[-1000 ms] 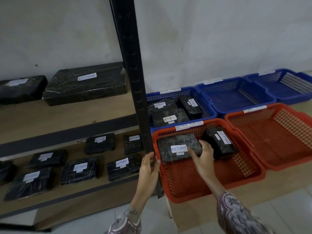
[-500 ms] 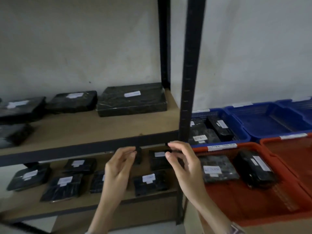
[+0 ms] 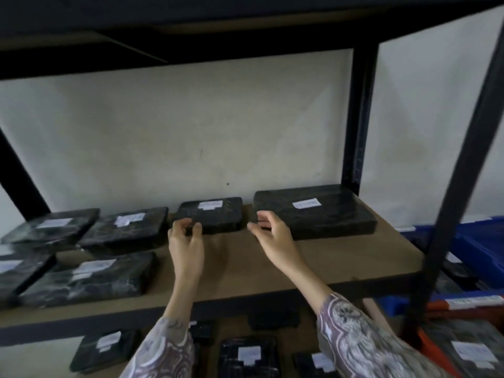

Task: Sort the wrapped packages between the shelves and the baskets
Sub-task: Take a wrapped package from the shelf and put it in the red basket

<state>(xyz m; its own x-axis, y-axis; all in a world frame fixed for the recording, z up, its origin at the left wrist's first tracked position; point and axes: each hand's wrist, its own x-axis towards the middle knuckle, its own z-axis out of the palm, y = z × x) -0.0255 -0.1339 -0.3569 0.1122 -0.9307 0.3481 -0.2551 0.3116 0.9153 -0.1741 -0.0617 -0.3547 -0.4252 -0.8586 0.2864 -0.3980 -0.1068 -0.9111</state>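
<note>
Lying between both hands: package (image 3: 210, 215), left hand (image 3: 185, 242) touching corner.

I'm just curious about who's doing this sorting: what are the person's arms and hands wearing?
Both hands, left hand and right hand, are bare, without gloves or visible rings. Each forearm carries a long patterned sleeve, greyish-white with dark reddish-purple swirling motifs, ending short of the wrist.

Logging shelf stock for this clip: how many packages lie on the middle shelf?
6: large one at right, one between the hands, two at left rear, two at left front. More may lie off-frame left.
</note>
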